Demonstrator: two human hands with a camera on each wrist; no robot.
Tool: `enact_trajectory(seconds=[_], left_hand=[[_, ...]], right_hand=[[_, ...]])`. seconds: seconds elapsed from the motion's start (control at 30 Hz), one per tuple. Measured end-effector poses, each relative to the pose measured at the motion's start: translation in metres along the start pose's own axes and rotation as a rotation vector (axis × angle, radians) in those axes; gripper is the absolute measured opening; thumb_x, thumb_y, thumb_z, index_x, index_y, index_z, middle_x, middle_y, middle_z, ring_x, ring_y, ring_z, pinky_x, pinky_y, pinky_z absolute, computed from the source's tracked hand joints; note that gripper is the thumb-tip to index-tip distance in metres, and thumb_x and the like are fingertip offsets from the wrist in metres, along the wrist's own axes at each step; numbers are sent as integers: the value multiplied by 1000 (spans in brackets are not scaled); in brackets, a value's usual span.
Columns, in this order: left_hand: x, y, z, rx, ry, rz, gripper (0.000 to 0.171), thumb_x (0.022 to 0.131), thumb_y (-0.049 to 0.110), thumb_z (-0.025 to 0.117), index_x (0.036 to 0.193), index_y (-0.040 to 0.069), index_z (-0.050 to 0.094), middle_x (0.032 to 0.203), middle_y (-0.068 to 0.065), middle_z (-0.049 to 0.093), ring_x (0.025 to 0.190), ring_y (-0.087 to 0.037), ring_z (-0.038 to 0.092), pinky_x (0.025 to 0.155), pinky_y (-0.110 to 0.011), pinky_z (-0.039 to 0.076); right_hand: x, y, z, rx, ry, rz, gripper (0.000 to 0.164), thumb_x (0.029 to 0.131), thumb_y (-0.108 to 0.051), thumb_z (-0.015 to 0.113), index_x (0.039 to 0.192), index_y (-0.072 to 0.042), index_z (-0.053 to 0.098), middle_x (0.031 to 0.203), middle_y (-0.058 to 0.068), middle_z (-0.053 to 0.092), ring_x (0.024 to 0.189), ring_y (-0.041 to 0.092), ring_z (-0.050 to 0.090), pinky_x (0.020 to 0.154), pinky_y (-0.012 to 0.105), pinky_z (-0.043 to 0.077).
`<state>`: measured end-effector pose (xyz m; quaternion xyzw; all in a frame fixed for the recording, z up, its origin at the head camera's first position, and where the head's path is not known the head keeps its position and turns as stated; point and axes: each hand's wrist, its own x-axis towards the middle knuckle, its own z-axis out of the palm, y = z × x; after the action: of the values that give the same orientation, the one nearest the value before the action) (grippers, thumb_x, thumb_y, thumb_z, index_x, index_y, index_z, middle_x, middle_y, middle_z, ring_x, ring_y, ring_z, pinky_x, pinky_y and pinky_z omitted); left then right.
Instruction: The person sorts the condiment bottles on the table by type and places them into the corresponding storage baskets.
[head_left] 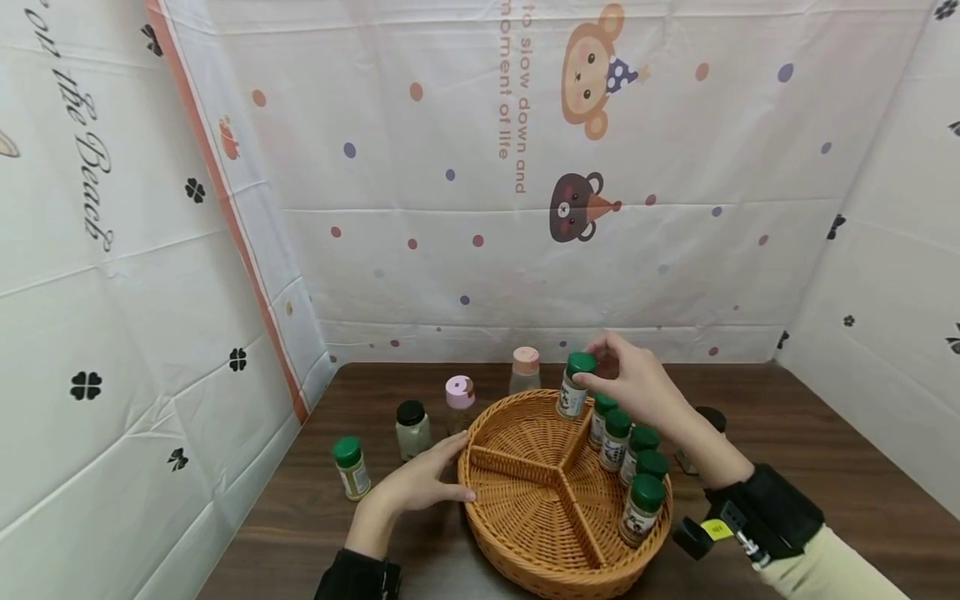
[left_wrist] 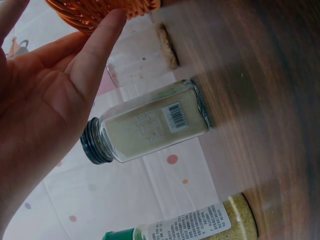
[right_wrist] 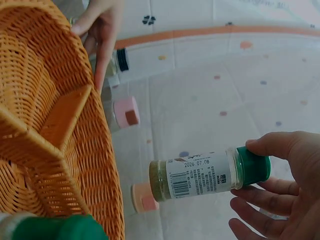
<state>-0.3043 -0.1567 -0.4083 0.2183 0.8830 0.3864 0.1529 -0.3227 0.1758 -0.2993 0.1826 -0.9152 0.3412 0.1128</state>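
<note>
My right hand (head_left: 637,379) pinches a spice jar (right_wrist: 197,175) by its green cap, thumb on one side and fingertips on the other. The jar hangs over the far rim of a round wicker basket (head_left: 517,573) with three compartments. Several more green-capped spice jars (head_left: 637,517) stand in a row in the basket's right compartment. My left hand (head_left: 422,479) touches the basket's left side, its fingers extended along the rim and its thumb apart from them. The left wrist view shows that palm near a black-capped glass jar (left_wrist: 155,122).
Left of the basket, a green-capped jar (head_left: 351,468) and the black-capped jar stand on the dark wooden table (head_left: 292,533). Behind it are a pink-capped jar (head_left: 460,393) and a peach-capped jar (head_left: 526,367). A dark-lidded jar (head_left: 711,417) is partly hidden behind my right forearm. Printed cloth surrounds the table.
</note>
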Motion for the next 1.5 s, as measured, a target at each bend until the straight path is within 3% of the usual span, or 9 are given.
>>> enact_trajectory(seconds=[0.17,0.6,0.93,1.27,1.5], left_hand=[[0,-1,0,4,1,1,89,89,33,76,157,4,27,164,-19,23,144,-41,39,113,-64,33],[0,-3,0,4,2,3,89,89,33,76,158,5,27,164,-21,24,143,-42,40,112,-64,34],[0,-3,0,15,1,18,89,89,33,75,158,4,26,164,-22,23,143,-42,40,112,-65,33],[1,-2,-1,15,5,22,89,89,34,75,158,4,26,163,-22,24,144,-42,38,113,-65,32],[0,0,-1,9,6,20,89,89,33,75,158,4,26,163,-23,23,144,-42,38,113,-65,32]], right_hand=[[-12,-6,-1,6,-9,-35,37,92,-36,71,116,-11,59,103,5,69,94,16,67,81,39,56],[-38,-10,2,-9,-27,-32,35,91,-38,72,115,-15,61,100,0,70,94,15,67,81,40,58],[-57,-8,7,-34,-32,-47,32,89,-38,74,112,-18,62,93,-9,69,88,6,66,75,29,56],[-76,-2,10,-57,-19,-23,33,88,-42,74,111,-22,62,100,-9,70,93,12,67,77,27,56],[-89,4,14,-67,4,-20,33,86,-41,77,110,-22,64,104,-10,68,97,17,67,79,34,57]])
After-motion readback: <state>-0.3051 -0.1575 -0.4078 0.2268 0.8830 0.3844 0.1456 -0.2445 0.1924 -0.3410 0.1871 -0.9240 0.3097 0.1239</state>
